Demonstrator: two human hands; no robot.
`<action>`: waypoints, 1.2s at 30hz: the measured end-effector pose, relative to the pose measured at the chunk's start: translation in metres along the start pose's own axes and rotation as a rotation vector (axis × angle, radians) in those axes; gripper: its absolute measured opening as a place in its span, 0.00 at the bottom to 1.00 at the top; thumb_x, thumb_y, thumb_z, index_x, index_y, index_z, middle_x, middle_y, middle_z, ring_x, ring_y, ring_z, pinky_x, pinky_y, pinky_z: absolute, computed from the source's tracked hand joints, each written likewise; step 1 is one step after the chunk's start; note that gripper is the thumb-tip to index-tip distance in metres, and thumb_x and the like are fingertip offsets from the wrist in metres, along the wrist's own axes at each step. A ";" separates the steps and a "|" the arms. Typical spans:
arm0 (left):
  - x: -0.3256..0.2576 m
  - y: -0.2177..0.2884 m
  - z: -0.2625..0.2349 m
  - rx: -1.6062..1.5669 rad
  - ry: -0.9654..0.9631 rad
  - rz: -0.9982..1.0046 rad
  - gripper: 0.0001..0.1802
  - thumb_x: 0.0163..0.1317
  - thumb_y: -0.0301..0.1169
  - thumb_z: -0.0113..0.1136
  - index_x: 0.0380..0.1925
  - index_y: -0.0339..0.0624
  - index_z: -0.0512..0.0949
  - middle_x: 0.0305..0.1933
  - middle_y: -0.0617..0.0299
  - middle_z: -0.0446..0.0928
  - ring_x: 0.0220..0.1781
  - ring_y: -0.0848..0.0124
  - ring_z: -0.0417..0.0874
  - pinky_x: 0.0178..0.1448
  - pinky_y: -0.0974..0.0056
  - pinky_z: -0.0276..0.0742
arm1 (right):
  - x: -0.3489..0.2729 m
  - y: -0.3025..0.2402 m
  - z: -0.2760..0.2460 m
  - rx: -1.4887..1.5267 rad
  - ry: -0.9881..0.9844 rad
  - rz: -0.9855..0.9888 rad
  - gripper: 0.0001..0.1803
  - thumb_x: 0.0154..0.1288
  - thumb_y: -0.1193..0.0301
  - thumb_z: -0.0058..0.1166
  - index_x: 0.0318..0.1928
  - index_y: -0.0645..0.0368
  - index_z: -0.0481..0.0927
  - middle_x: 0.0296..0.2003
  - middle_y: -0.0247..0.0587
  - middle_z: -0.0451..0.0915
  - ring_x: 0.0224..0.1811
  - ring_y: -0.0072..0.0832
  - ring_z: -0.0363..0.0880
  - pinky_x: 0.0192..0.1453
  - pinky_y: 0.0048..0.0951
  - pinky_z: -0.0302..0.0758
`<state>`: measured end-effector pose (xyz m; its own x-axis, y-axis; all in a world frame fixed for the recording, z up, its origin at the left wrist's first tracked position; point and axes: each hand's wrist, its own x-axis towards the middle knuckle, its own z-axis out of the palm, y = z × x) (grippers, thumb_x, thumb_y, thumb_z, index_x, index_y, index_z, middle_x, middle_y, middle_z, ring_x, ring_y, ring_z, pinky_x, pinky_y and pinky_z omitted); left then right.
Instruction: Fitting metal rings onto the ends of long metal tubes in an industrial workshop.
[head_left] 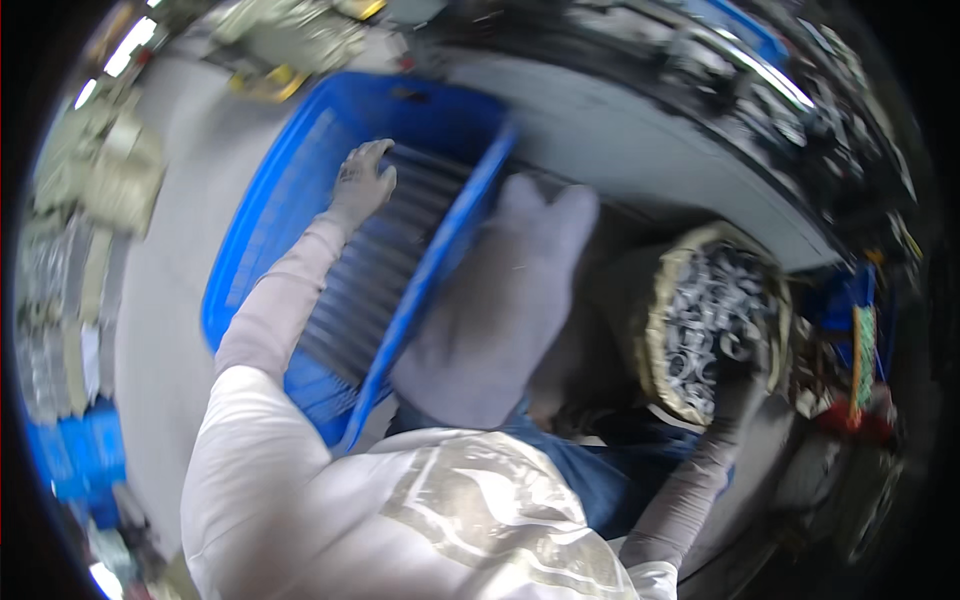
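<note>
Grey floor (180,200) holds a blue plastic crate (240,250) at left, partly laid with dark rows (385,255) under the loose-fingered left hand (365,185) — metal rings (700,310) remain in the right-side sack (652,330), right hand (738,395) too blurred to tell its grip.

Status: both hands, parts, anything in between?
Left hand: pale-gloved, open over dark ribbed rows in blue plastic crate. Right hand: blurred, at round pale-rimmed container of grey metallic rings, grip unclear. Between crate and container: pale grey cloth-like shape.
</note>
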<state>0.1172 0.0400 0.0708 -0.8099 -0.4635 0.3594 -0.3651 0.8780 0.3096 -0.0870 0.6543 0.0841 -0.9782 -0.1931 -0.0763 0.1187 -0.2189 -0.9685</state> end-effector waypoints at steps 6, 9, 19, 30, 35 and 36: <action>-0.169 -0.146 0.019 0.372 -0.555 -0.315 0.29 0.66 0.38 0.56 0.66 0.44 0.75 0.68 0.50 0.76 0.70 0.51 0.76 0.74 0.47 0.69 | 0.001 0.008 0.024 0.216 -0.105 0.131 0.30 0.81 0.59 0.45 0.74 0.64 0.66 0.67 0.48 0.74 0.67 0.42 0.75 0.72 0.47 0.75; -0.223 -0.151 0.052 0.423 -0.711 -0.222 0.28 0.66 0.37 0.55 0.67 0.43 0.74 0.70 0.53 0.75 0.71 0.53 0.75 0.74 0.47 0.69 | 0.000 0.024 0.024 0.249 -0.164 0.124 0.29 0.82 0.59 0.45 0.76 0.61 0.66 0.71 0.48 0.72 0.68 0.39 0.74 0.73 0.47 0.72; -0.152 -0.159 0.177 0.454 -0.161 0.087 0.23 0.65 0.26 0.54 0.62 0.44 0.77 0.69 0.52 0.76 0.70 0.50 0.76 0.72 0.47 0.70 | -0.023 0.027 0.065 0.311 0.011 0.367 0.28 0.82 0.51 0.45 0.69 0.57 0.74 0.65 0.44 0.78 0.65 0.37 0.77 0.61 0.42 0.81; -0.153 -0.161 0.167 0.381 -0.499 0.444 0.31 0.53 0.35 0.72 0.60 0.42 0.79 0.61 0.44 0.80 0.61 0.46 0.80 0.71 0.46 0.69 | -0.025 0.023 0.110 0.511 0.086 0.492 0.31 0.83 0.47 0.39 0.64 0.60 0.78 0.46 0.48 0.87 0.38 0.32 0.86 0.43 0.34 0.86; -0.111 -0.117 0.115 0.074 -0.561 0.088 0.30 0.59 0.31 0.70 0.63 0.41 0.78 0.61 0.46 0.80 0.61 0.53 0.82 0.65 0.49 0.75 | -0.032 0.040 0.103 -0.007 -0.020 0.156 0.30 0.85 0.49 0.35 0.63 0.61 0.78 0.44 0.45 0.87 0.38 0.32 0.84 0.43 0.31 0.84; -0.087 -0.082 0.091 -0.176 -0.538 -0.083 0.29 0.59 0.31 0.71 0.62 0.41 0.78 0.59 0.47 0.81 0.60 0.53 0.82 0.64 0.50 0.75 | -0.033 0.029 0.107 0.256 0.032 0.330 0.31 0.86 0.50 0.33 0.63 0.63 0.78 0.42 0.43 0.86 0.37 0.30 0.84 0.42 0.28 0.82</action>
<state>0.1759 0.0196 -0.0665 -0.9181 -0.3640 -0.1569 -0.3932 0.7864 0.4764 -0.0326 0.5519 0.0839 -0.8851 -0.2637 -0.3836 0.4609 -0.3817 -0.8011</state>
